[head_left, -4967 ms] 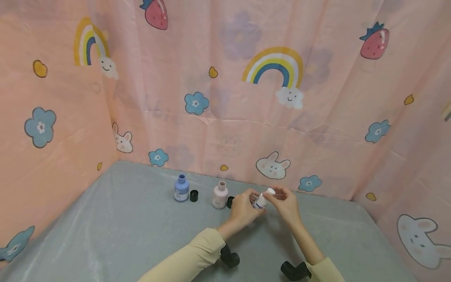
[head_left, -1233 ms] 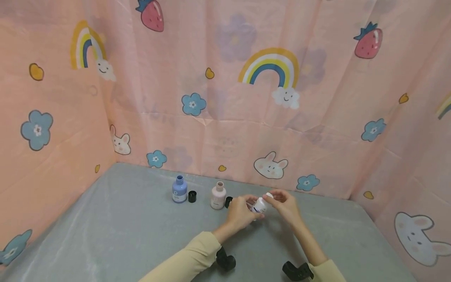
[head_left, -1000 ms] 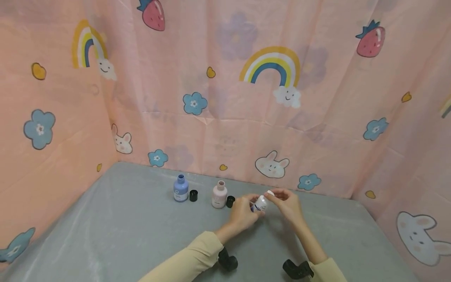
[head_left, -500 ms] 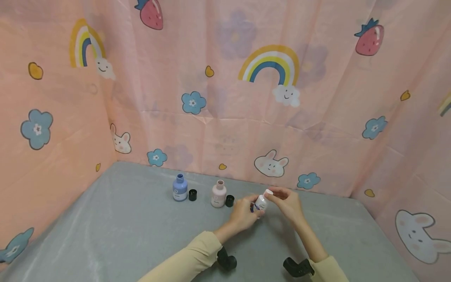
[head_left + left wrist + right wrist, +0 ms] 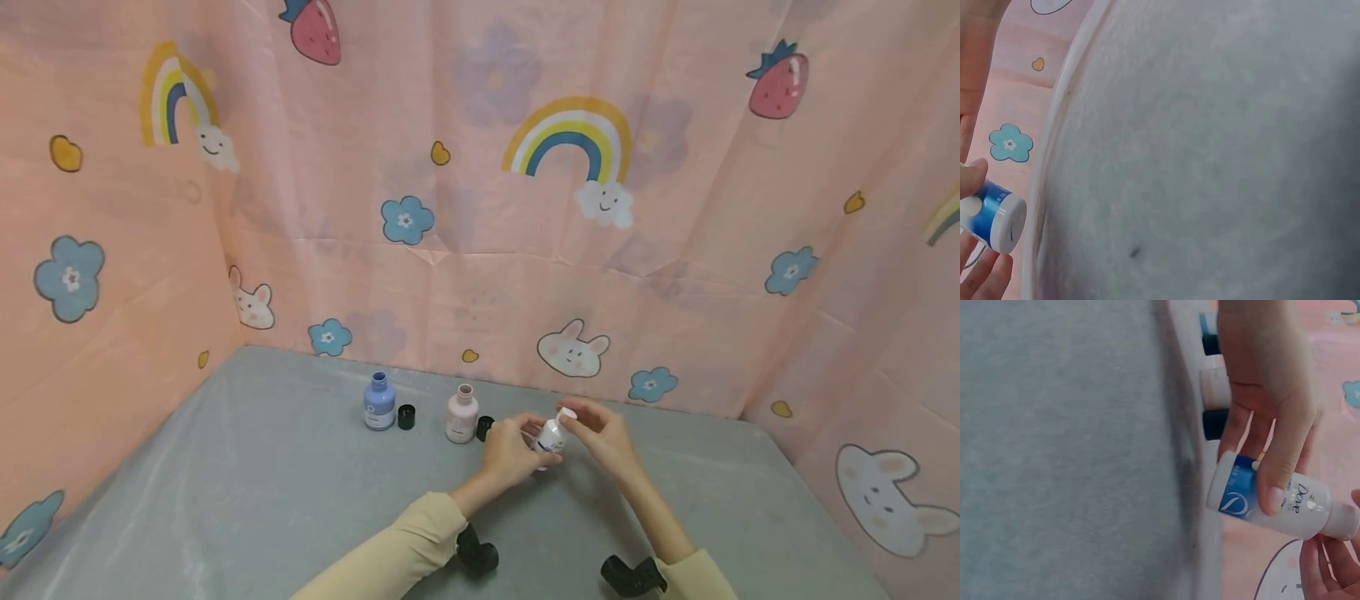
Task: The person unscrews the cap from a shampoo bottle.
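In the head view, a small white bottle (image 5: pixel 553 435) is held tilted over the table, its cap end leaning up to the right. My left hand (image 5: pixel 510 454) grips its body. The thumb and fingers of my right hand (image 5: pixel 606 437) pinch the white cap (image 5: pixel 567 414), which sits on the neck. The right wrist view shows the blue-and-white Dove label (image 5: pixel 1300 499), with the left thumb (image 5: pixel 1275 481) pressed across it. In the left wrist view the bottle's flat white base (image 5: pixel 1010 224) faces the camera.
Left of the hands stand an uncapped pink bottle (image 5: pixel 462 417) and an uncapped blue bottle (image 5: pixel 379 404). Beside each lies a black cap (image 5: pixel 407 417), the one near the pink bottle (image 5: pixel 484 428) partly behind my left hand. A patterned pink curtain (image 5: pixel 480 275) rises behind the grey table (image 5: pixel 262 483).
Both hands stay on the white bottle throughout. The right fingers have shifted round the cap, and the bottle's tilt has altered slightly. The pink and blue bottles stay put.
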Demonstrator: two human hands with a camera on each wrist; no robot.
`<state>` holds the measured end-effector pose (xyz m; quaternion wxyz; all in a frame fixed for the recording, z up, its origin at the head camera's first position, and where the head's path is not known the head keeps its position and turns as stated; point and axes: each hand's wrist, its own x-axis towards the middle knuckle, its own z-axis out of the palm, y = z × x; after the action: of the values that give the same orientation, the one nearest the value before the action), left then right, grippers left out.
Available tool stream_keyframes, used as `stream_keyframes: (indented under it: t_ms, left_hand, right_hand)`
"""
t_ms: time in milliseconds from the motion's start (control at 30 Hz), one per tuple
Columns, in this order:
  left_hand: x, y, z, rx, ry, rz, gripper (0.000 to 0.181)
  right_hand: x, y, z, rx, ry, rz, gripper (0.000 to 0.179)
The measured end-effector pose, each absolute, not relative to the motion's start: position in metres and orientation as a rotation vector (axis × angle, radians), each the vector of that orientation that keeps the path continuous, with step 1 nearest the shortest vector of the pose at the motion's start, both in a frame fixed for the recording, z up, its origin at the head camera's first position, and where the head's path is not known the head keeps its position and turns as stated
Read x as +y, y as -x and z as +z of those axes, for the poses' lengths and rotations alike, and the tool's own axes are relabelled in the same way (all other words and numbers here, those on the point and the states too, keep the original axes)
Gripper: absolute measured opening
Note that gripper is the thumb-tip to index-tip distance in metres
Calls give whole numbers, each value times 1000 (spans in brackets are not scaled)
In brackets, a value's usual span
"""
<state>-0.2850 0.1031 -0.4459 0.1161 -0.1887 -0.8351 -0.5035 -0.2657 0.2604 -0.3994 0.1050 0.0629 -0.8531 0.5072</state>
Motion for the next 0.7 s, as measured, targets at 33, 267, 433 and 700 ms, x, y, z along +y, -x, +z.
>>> stream_keyframes:
  t_ms: [33,267,433,700]
  left_hand:
    - [102,286,-446,-2444,537,-1470,47]
    - [101,287,-447,-2431,487,-1447,47]
    - [105,286,-448,-2428,486,-1422,46]
    - [108,285,-447,-2426,496,-1485,45]
  right_hand:
    - [260,266,-400,-2510,-189,1498,34]
    - [256,267,-405,-2478,-58,1528,38]
    - [255,269,-408,-2445,36,1487,40]
    - [257,269,-408,-2437,17,1423,34]
